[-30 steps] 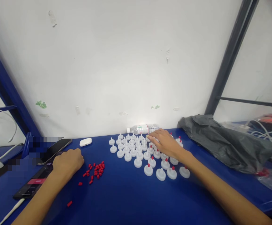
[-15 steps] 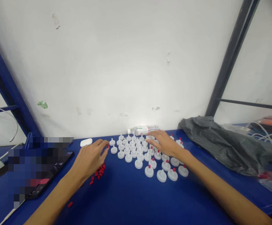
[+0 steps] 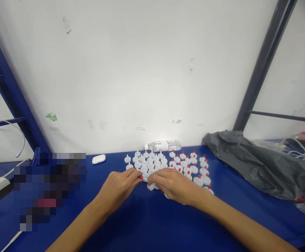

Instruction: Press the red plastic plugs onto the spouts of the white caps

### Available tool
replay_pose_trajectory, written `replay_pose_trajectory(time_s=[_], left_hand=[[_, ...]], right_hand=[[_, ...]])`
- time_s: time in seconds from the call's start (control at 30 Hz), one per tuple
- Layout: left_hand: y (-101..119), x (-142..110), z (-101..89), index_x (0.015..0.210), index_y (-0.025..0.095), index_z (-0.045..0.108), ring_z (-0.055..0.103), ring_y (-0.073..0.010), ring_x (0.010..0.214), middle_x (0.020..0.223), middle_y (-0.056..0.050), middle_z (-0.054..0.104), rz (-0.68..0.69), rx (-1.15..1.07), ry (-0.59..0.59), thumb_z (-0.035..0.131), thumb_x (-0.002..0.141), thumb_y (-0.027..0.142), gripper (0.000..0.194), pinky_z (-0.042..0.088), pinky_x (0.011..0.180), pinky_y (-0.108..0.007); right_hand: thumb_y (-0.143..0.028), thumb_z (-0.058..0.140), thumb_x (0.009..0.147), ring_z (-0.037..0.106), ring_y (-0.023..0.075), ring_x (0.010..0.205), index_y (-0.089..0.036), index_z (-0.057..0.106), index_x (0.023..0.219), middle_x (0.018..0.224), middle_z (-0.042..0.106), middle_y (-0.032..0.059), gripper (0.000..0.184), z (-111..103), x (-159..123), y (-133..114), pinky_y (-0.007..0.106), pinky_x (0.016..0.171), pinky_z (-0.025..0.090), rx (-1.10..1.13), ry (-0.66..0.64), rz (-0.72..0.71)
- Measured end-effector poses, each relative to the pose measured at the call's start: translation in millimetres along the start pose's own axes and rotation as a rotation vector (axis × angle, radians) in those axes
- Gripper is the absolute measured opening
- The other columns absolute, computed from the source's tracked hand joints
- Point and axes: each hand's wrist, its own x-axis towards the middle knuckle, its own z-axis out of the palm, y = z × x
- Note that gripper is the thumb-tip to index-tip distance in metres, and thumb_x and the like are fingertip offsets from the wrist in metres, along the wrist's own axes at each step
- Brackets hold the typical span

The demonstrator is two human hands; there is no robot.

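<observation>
Several white plastic caps point(image 3: 152, 161) stand in rows on the blue table point(image 3: 147, 224); those at the right point(image 3: 191, 164) carry small red tips. My left hand point(image 3: 119, 187) pinches a small red tip point(image 3: 140, 177) at its fingertips. My right hand point(image 3: 172, 183) is closed on a white cap point(image 3: 150, 186) at the near edge of the rows. The two hands meet fingertip to fingertip. The loose red tips lie hidden under my left hand.
A clear water bottle point(image 3: 164, 145) lies against the white wall. A white earbud case point(image 3: 98, 159) sits at the left. A grey plastic bag point(image 3: 257, 162) covers the right side. A blurred-out patch point(image 3: 49, 185) and cables point(image 3: 0, 175) are at far left.
My left hand moved right from the pile of red tips with one tip in its fingers. My right hand drew back from the far caps to the near row and took a white cap.
</observation>
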Motion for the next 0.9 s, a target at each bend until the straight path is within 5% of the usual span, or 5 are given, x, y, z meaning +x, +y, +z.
replay_pose_trajectory(time_s=[0.4, 0.7, 0.8, 0.9], left_hand=[[8.2, 2.7, 0.0, 0.089, 0.02, 0.058, 0.058, -0.0134, 0.052, 0.075, 0.001, 0.065, 0.088, 0.067, -0.044, 0.031, 0.11, 0.034, 0.037, 0.026, 0.05, -0.029], [6.6, 1.7, 5.6, 0.093, 0.02, 0.058, 0.062, -0.0168, 0.056, 0.078, 0.001, 0.066, 0.015, 0.104, -0.03, 0.035, 0.108, 0.034, 0.031, 0.028, 0.05, -0.029], [3.8, 0.6, 5.3, 0.098, 0.02, 0.059, 0.064, -0.0183, 0.059, 0.081, 0.0, 0.068, -0.022, 0.121, -0.036, 0.033, 0.109, 0.034, 0.032, 0.028, 0.05, -0.029], [4.2, 0.6, 3.8, 0.095, 0.02, 0.059, 0.063, -0.0179, 0.057, 0.078, 0.0, 0.066, -0.013, 0.098, -0.067, 0.029, 0.109, 0.032, 0.035, 0.027, 0.049, -0.029]], right_hand=[[-0.006, 0.043, 0.098, 0.061, 0.0162, 0.08, -0.021, 0.058, 0.106, 0.092, 0.068, 0.0025, 0.023, 1.0, -2.4, 3.6, 0.029, 0.077, 0.048, 0.013, 0.064, 0.033], [-0.011, 0.043, 0.1, 0.067, 0.0176, 0.103, -0.024, 0.056, 0.116, 0.117, 0.068, 0.0059, 0.025, -1.1, -2.5, -8.2, 0.032, 0.092, 0.053, 0.183, 0.152, 0.182], [-0.019, 0.054, 0.098, 0.062, 0.0205, 0.12, -0.026, 0.057, 0.119, 0.132, 0.065, 0.0069, 0.022, -2.3, -1.6, -13.4, 0.038, 0.103, 0.049, 0.197, 0.189, 0.193], [-0.03, 0.064, 0.096, 0.065, 0.0205, 0.116, -0.026, 0.058, 0.119, 0.13, 0.066, 0.0066, 0.024, 3.2, -1.4, -11.9, 0.037, 0.1, 0.053, 0.184, 0.233, 0.155]])
